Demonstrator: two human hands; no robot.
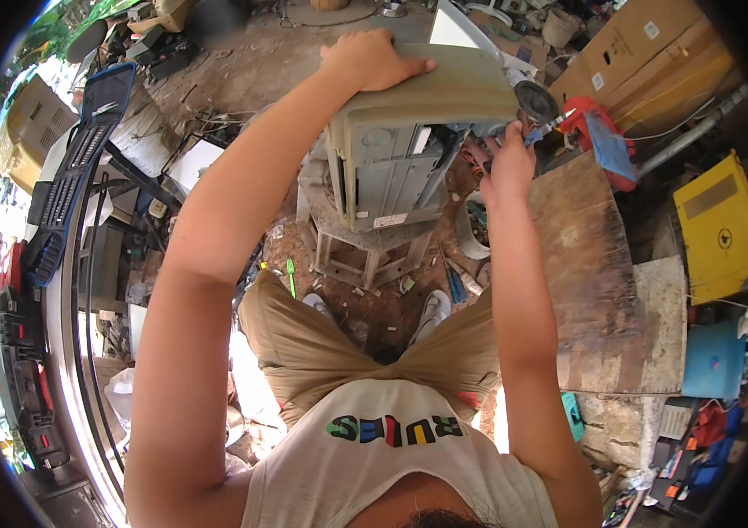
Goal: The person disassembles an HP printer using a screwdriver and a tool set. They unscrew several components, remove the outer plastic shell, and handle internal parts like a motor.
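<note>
A boxy beige-grey appliance casing stands in front of me, its near side showing bare metal panels and an opening at the right. My left hand grips its top at the far left edge, thumb stretched across the surface and the other fingers mostly hidden. At the right side of the casing, my right hand is closed around a slim tool with a blue part and a thin pointed end. Something red and dark shows by its fingers, too hidden to name. Under the casing is a grey stool-like stand.
A worn wooden board lies to the right, with a yellow case beyond it. Cardboard boxes stand at the far right. A white bucket sits beside the stand. Left are an open tool case and a green fork.
</note>
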